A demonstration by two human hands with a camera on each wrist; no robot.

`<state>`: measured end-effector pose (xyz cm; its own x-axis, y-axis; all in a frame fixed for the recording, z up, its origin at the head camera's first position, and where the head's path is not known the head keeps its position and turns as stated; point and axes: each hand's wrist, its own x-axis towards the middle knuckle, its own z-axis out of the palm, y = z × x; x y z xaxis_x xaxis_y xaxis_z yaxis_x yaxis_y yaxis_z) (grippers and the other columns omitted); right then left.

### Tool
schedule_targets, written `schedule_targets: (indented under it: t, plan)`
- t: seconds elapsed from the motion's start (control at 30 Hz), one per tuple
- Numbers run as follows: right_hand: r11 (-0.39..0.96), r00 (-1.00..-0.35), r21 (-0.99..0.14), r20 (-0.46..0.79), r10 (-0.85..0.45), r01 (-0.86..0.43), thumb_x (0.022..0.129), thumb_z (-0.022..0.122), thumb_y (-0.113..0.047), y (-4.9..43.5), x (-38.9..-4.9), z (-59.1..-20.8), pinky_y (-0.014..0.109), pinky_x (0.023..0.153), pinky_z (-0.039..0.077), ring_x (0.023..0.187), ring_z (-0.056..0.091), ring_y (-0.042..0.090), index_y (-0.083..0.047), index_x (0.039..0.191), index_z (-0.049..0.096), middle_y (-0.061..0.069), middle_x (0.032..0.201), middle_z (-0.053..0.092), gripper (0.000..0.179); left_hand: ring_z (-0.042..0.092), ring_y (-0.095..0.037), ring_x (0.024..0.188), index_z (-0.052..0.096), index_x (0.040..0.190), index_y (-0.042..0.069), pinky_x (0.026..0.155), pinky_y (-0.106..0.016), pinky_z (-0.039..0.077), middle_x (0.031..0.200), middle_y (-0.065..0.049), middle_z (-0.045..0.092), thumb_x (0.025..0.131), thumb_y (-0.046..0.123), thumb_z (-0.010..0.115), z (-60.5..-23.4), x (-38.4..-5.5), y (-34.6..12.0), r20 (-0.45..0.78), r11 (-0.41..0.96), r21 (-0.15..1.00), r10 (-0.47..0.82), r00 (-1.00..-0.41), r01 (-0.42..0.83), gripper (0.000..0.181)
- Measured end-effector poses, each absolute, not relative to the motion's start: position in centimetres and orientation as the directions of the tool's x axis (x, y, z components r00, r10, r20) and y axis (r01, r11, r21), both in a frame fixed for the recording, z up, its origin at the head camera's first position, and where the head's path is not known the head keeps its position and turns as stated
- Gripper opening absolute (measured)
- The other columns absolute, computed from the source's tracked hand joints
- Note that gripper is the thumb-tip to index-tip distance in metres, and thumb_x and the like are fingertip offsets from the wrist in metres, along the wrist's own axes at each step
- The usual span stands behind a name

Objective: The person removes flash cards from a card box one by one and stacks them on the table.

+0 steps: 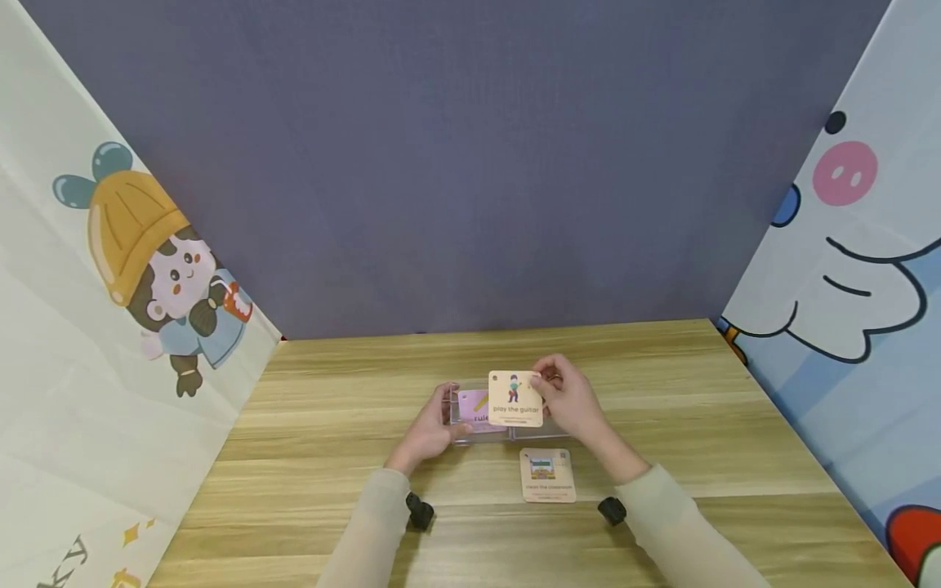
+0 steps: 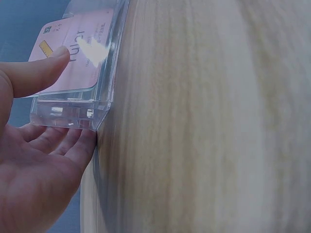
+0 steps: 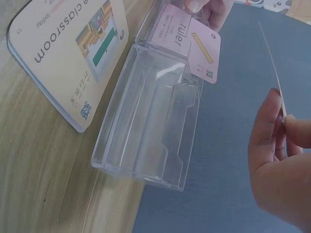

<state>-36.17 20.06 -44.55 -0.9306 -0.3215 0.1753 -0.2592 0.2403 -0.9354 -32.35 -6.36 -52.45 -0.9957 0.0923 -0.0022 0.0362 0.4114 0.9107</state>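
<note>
My right hand (image 1: 569, 400) pinches a cream "play the guitar" card (image 1: 515, 412) by its right edge, above a clear plastic card box (image 3: 141, 126). In the right wrist view that card shows edge-on as a thin line. My left hand (image 1: 434, 429) grips the left end of the box, its fingers at the end wall and its thumb over a pink "ruler" card (image 2: 80, 53). The ruler card lies in the left compartment; the right compartment holds nothing. In the head view the guitar card overlaps part of the ruler card.
A small stack of cream cards (image 1: 547, 475) with a classroom picture on top lies on the wooden table (image 1: 309, 457), just in front of the box. A grey-blue panel (image 1: 470, 180) stands behind the table, with printed cloth walls (image 1: 66, 327) at both sides.
</note>
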Motion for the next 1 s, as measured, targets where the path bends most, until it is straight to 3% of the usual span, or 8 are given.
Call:
schedule_targets:
  t: [0.23, 0.5, 0.73, 1.0]
  plan:
    - [0.245, -0.936, -0.939, 0.157, -0.316, -0.241, 0.100, 0.060, -0.002, 20.5, -36.0, -44.4, 0.037, 0.053, 0.057, 0.073, 0.058, 0.035, 0.000, 0.117, 0.057, 0.016, 0.100, 0.055, 0.017, 0.053, -0.043, 0.128, 0.028, 0.154, -0.001, 0.110, -0.053, 0.044, 0.139, -0.023, 0.051, 0.086, 0.001, 0.076, -52.6, -32.4, -6.4, -0.002, 0.408, 0.912, 0.093, -0.996, 0.036, 0.083]
    - [0.235, -0.939, -0.945, 0.148, -0.311, -0.226, 0.101, 0.059, -0.002, 20.8, -35.8, -44.5, 0.030, 0.050, 0.055, 0.069, 0.057, 0.024, 0.000, 0.115, 0.057, 0.016, 0.100, 0.055, 0.015, 0.055, -0.041, 0.126, 0.029, 0.154, 0.000, 0.108, -0.052, 0.046, 0.138, -0.023, 0.052, 0.087, 0.003, 0.076, -52.5, -32.3, -6.5, 0.000, 0.403, 0.914, 0.091, -0.996, 0.037, 0.082]
    - [0.227, -0.934, -0.945, 0.156, -0.322, -0.236, 0.102, 0.059, -0.004, 21.4, -35.6, -44.7, 0.032, 0.051, 0.056, 0.068, 0.057, 0.022, 0.000, 0.116, 0.056, 0.016, 0.099, 0.055, 0.015, 0.052, -0.044, 0.130, 0.029, 0.155, 0.001, 0.111, -0.054, 0.041, 0.141, -0.023, 0.049, 0.087, 0.005, 0.076, -52.3, -32.4, -6.4, -0.007, 0.409, 0.912, 0.090, -0.996, 0.030, 0.083]
    - [0.224, -0.936, -0.948, 0.147, -0.320, -0.226, 0.102, 0.059, -0.005, 21.9, -35.3, -44.9, 0.041, 0.055, 0.059, 0.070, 0.058, 0.022, 0.000, 0.118, 0.056, 0.016, 0.101, 0.055, 0.017, 0.053, -0.044, 0.129, 0.029, 0.154, 0.000, 0.111, -0.055, 0.042, 0.139, -0.023, 0.051, 0.087, 0.004, 0.077, -52.3, -32.4, -6.5, -0.002, 0.424, 0.905, 0.095, -0.995, 0.039, 0.083]
